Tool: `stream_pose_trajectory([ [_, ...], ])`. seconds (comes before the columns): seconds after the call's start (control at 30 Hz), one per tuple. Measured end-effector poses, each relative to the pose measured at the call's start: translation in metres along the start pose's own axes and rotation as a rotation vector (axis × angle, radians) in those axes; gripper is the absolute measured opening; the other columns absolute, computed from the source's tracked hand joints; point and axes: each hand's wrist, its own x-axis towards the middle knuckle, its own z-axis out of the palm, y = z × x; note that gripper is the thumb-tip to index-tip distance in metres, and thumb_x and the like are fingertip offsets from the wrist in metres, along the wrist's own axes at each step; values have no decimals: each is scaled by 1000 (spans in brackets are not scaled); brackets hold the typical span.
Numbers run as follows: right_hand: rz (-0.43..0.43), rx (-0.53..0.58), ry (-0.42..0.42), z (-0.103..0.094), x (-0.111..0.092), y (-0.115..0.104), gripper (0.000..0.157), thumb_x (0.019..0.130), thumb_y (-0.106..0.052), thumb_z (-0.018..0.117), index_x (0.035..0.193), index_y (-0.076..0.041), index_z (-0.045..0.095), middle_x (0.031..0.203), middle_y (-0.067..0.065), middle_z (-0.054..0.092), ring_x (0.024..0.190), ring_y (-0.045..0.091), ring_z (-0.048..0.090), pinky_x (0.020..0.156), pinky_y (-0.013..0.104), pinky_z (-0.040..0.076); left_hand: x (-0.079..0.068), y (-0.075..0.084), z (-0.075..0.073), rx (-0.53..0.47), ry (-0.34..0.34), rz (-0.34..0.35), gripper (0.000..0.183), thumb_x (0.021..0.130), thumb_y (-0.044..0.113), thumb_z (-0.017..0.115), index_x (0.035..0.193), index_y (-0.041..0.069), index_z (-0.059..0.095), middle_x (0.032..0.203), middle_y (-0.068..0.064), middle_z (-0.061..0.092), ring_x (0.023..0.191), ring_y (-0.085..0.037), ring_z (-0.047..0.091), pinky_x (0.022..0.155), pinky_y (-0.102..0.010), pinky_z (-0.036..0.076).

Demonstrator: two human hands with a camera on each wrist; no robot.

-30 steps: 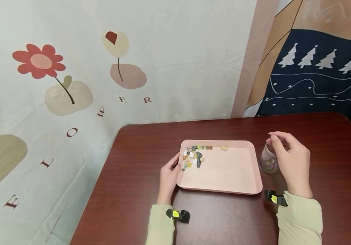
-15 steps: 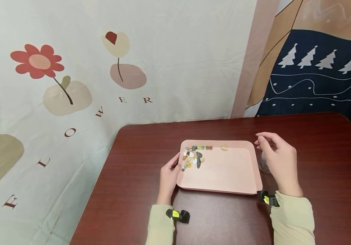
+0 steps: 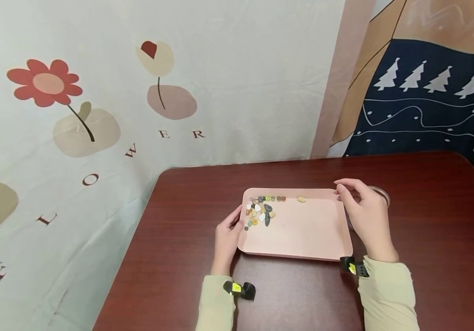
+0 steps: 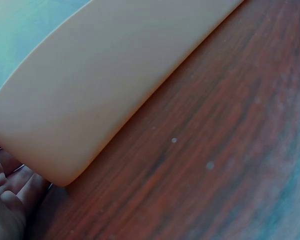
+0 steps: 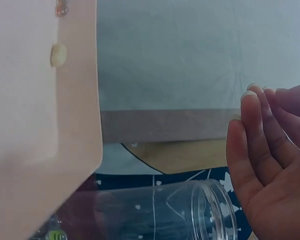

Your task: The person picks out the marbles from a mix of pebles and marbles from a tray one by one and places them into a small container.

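Observation:
A pink tray (image 3: 307, 230) lies on the table, with several small stones and beads (image 3: 259, 211) gathered at its left end. One pale yellow stone (image 3: 301, 199) sits apart near the back wall. My left hand (image 3: 226, 236) grips the tray's left edge, fingers along the outer wall and thumb at the rim. At the tray's back right corner, my right hand (image 3: 363, 214) is raised with thumb and fingertips brought together; whether something small is pinched there I cannot tell. Behind that hand stands a clear jar (image 5: 155, 210), mostly hidden in the head view, with a few beads (image 5: 55, 234) at its bottom.
The dark red wooden table (image 3: 299, 294) reaches back to a pale wall hanging (image 3: 253, 82) printed with flowers. A navy hanging (image 3: 431, 105) with white trees is behind the table's right side.
My right hand has moved left from above the jar's mouth to the tray's back right corner. The left hand and the stones in the tray have kept their places.

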Motion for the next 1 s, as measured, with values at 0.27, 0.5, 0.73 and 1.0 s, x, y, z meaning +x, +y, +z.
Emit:
stream_pose_trajectory([
  [0.27,7,22,-62,11,-1,-5,26,89,-32,52,109,-19,61,87,-2,64,75,7,59,60,14,43,2,2,-3,9,1,16,36,84,2,55,120,8,58,117,-11,57,104,-21,56,84,-33,45],
  [0.5,17,26,-143,23,-4,-16,26,89,-32,51,112,-21,57,89,-5,63,75,6,57,64,19,45,1,0,-5,-5,-3,11,37,85,3,55,121,9,57,117,-12,57,104,-21,56,83,-32,46],
  [0.73,57,49,-209,25,-6,-17,28,88,-35,53,112,-21,58,88,-2,64,77,8,58,65,24,46,0,-4,-4,-3,-10,-7,37,85,3,56,121,9,57,117,-11,57,104,-20,56,83,-32,46],
  [1.0,-7,117,-305,40,-6,-16,22,88,-28,55,106,-16,61,85,-6,66,76,5,61,67,22,48,11,-30,1,-20,5,-12,36,84,10,59,119,20,60,116,-2,58,103,-13,55,83,-29,46],
])
